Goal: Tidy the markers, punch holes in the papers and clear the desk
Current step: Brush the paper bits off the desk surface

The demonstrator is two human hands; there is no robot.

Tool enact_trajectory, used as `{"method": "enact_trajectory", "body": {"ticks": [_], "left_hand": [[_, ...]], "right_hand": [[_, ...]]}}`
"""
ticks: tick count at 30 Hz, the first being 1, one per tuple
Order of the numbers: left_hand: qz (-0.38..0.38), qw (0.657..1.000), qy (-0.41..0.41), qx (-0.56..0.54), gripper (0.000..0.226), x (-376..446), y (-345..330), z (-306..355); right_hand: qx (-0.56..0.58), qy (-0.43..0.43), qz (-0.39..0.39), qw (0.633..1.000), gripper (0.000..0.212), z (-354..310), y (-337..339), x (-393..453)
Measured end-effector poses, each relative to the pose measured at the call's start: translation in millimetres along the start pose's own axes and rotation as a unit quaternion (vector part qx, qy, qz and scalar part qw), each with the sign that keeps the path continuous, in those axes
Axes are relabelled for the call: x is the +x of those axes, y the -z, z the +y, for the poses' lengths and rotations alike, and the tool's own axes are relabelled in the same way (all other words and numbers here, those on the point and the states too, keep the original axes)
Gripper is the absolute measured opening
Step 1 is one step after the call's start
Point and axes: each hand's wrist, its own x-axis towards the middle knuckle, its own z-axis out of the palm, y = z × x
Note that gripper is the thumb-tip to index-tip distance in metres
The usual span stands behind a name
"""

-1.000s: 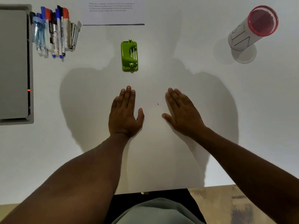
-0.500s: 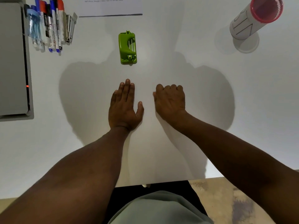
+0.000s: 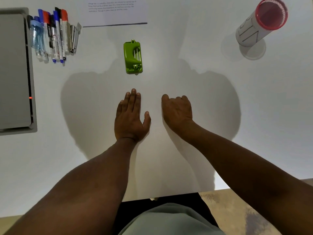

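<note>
Desk (image 3: 220,133) bare between hands; right hand (image 3: 177,110) seemingly curled, left hand (image 3: 131,118) flat.

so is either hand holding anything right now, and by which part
Nothing is held. The left hand lies flat on the desk; the right hand has its fingers curled, empty.

I see a green hole punch (image 3: 133,57), red, blue and black-capped markers (image 3: 54,34), and a red-rimmed, possibly mesh, cup (image 3: 261,22).
</note>
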Motion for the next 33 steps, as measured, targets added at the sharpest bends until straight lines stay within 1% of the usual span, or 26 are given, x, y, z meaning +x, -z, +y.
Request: {"method": "enact_trajectory", "body": {"ticks": [2,3,4,5,6,7,8,10,11,12,13,16,21,23,24,25,26,29,30,31,32,33], "left_hand": [[-0.001,1.000,0.002,-0.004,0.071,0.0,0.6,0.0],[-0.001,1.000,0.002,-0.005,0.071,0.0,0.5,0.0],[-0.001,1.000,0.003,-0.005,0.071,-0.2,0.4,0.0],[0.000,1.000,0.003,-0.006,0.071,-0.5,0.2,0.1],[0.002,1.000,0.004,-0.007,0.071,-0.3,-0.1,-0.1],[0.001,1.000,0.004,-0.008,0.071,-0.1,-0.3,-0.2],[0.001,1.000,0.004,-0.008,0.071,-0.1,-0.5,-0.6],[0.000,1.000,0.004,-0.007,0.071,-0.8,-0.7,-0.9],[0.000,1.000,0.003,-0.007,0.070,-1.0,-0.8,-1.0],[0.000,1.000,0.004,-0.007,0.070,-1.0,-1.0,-1.0],[0.001,1.000,0.004,-0.007,0.071,-0.9,-1.0,-1.1],[0.003,1.000,0.003,-0.006,0.071,-0.9,-1.7,-2.1],[-0.005,1.000,0.003,-0.005,0.073,0.3,-3.2,-2.8],[-0.005,1.000,0.003,-0.007,0.073,0.9,-2.5,-2.2],[-0.005,1.000,0.003,-0.006,0.073,0.8,-2.0,-1.8],[-0.003,1.000,0.003,-0.004,0.073,0.5,-1.3,-1.3],[-0.002,1.000,0.003,-0.004,0.073,0.3,-0.9,-1.1],[0.000,1.000,0.003,-0.004,0.073,0.1,-0.6,-1.4],[0.001,1.000,0.003,-0.005,0.073,0.1,-0.7,-1.6],[0.001,1.000,0.003,-0.006,0.073,0.1,-0.7,-1.6],[0.001,1.000,0.003,-0.007,0.073,0.1,-0.9,-1.5],[0.002,1.000,0.003,-0.008,0.073,0.2,-0.8,-1.5]], "right_hand": [[0.016,0.016,0.036,0.999,0.010,12.7,-0.6,1.0],[0.038,0.012,0.063,0.997,0.014,22.3,-1.7,0.8],[0.089,-0.012,0.067,0.994,0.018,32.8,-0.8,0.8],[0.168,-0.042,0.039,0.984,0.020,42.7,1.1,1.2],[0.266,-0.072,0.006,0.961,0.022,52.8,4.3,1.0],[0.366,-0.094,-0.021,0.926,0.026,61.4,10.4,-0.6],[0.467,-0.115,-0.040,0.876,0.031,68.2,15.3,-2.6],[0.643,-0.144,-0.074,0.748,0.038,78.0,27.3,-7.5],[0.705,-0.154,-0.085,0.687,0.039,81.9,32.3,-9.7],[0.745,-0.163,-0.094,0.640,0.038,85.9,36.4,-11.1],[0.773,-0.169,-0.102,0.603,0.037,89.5,40.7,-12.0],[0.835,-0.151,-0.107,0.517,0.031,98.9,53.3,-12.0],[0.902,-0.067,-0.099,0.415,0.029,120.5,75.5,0.3],[0.924,-0.039,-0.094,0.367,0.031,137.0,86.3,10.9],[0.932,-0.027,-0.089,0.351,0.032,147.8,91.8,17.4],[0.935,-0.018,-0.079,0.344,0.033,158.7,99.6,23.8],[0.936,-0.017,-0.059,0.348,0.033,171.2,107.8,30.3],[0.929,-0.049,0.021,0.366,0.030,210.5,136.2,46.5],[0.918,-0.072,0.054,0.386,0.030,221.4,145.6,52.7],[0.901,-0.100,0.087,0.414,0.032,233.3,151.0,60.0],[0.862,-0.157,0.126,0.466,0.032,245.9,153.1,67.7],[0.809,-0.211,0.155,0.527,0.031,257.6,154.7,75.9]]}}
